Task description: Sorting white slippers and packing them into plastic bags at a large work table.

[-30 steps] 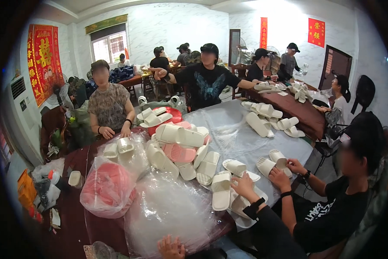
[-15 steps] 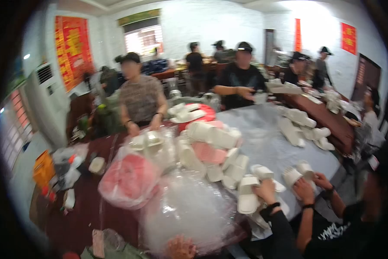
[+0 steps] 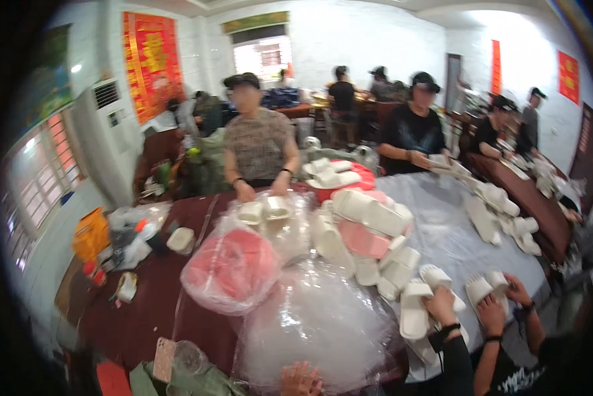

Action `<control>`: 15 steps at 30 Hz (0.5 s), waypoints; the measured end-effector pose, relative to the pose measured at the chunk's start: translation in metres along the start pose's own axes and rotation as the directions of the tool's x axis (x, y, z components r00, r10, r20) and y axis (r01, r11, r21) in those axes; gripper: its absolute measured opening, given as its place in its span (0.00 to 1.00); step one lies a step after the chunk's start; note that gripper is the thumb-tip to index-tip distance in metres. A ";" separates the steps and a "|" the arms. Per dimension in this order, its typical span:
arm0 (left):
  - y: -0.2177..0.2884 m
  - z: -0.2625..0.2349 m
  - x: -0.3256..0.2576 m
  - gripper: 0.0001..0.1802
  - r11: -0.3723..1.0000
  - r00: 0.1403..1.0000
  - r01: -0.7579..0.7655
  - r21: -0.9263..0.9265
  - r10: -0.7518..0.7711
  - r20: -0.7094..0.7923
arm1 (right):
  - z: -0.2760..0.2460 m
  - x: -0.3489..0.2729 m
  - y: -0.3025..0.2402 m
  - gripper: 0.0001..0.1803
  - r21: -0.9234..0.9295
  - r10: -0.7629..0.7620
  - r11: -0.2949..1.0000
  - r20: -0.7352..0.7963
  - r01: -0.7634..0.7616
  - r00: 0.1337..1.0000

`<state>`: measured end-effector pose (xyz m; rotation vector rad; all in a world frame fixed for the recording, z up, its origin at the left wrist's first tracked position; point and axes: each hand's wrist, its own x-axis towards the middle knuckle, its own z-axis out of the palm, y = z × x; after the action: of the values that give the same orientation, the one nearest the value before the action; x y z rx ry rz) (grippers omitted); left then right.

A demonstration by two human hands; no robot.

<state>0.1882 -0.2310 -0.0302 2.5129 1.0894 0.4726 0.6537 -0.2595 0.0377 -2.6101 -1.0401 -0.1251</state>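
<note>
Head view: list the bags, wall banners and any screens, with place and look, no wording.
Clear plastic bag: near table edge, by a hand, bulging.
Clear bag of pink items: left of it.
Red-gold banner: left wall, tall.
Two red banners: right wall.
Phone: near edge, flat.

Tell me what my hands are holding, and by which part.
Only one hand shows, at the lower edge, its fingers resting on the near edge of the clear plastic bag. A real hold cannot be told.

One hand at bottom edge touches big clear crinkly plastic bag; pale foam slippers piled behind.
</note>
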 end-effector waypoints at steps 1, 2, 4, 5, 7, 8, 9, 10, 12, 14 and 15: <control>0.001 0.001 0.000 0.25 1.000 0.998 0.017 0.018 -0.016 -0.054 | -0.003 0.004 -0.001 0.27 -0.010 0.019 1.000 0.005 -0.019 1.000; 0.000 0.004 0.001 0.25 0.999 0.999 -0.035 0.003 0.035 -0.010 | -0.002 0.010 0.003 0.27 -0.013 -0.007 1.000 0.016 0.007 1.000; -0.006 0.004 0.003 0.25 0.987 0.993 -0.052 0.155 0.067 -0.094 | 0.007 0.015 -0.003 0.26 -0.025 -0.057 0.998 -0.025 0.056 0.998; -0.007 0.003 0.004 0.25 0.984 0.993 -0.095 0.148 0.105 -0.056 | 0.011 0.016 -0.008 0.26 -0.045 -0.079 0.996 -0.078 0.076 0.994; -0.004 -0.005 0.007 0.26 0.988 0.997 -0.043 0.147 0.053 -0.061 | 0.012 0.016 -0.013 0.27 -0.096 -0.062 0.994 -0.127 0.050 0.990; -0.001 -0.009 0.009 0.26 0.988 0.997 -0.066 0.140 0.072 -0.036 | 0.013 0.014 -0.011 0.27 -0.105 -0.033 0.994 -0.122 0.020 0.992; 0.005 -0.013 0.014 0.26 0.983 0.990 -0.104 0.149 0.116 -0.075 | 0.013 0.016 -0.008 0.28 -0.126 0.005 0.992 -0.096 -0.017 0.995; 0.007 -0.014 0.018 0.26 0.978 0.981 -0.132 0.162 0.152 -0.123 | 0.013 0.017 -0.005 0.29 -0.145 0.033 0.988 -0.073 -0.044 0.997; 0.005 -0.010 0.022 0.26 0.977 0.976 -0.155 0.144 0.174 -0.129 | 0.009 0.018 0.001 0.29 -0.162 0.043 0.986 -0.054 -0.051 0.998; -0.001 -0.005 0.020 0.25 0.977 0.974 -0.166 0.133 0.183 -0.136 | 0.010 0.018 0.001 0.29 -0.173 0.042 0.984 -0.027 -0.046 0.999; -0.004 -0.002 0.021 0.25 0.970 0.970 -0.156 0.185 0.186 -0.157 | 0.009 0.023 0.000 0.28 -0.156 0.043 0.987 -0.025 -0.047 0.999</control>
<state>0.1982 -0.2126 -0.0267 2.7766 1.0154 0.6837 0.6700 -0.2413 0.0335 -2.7635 -1.0006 -0.2332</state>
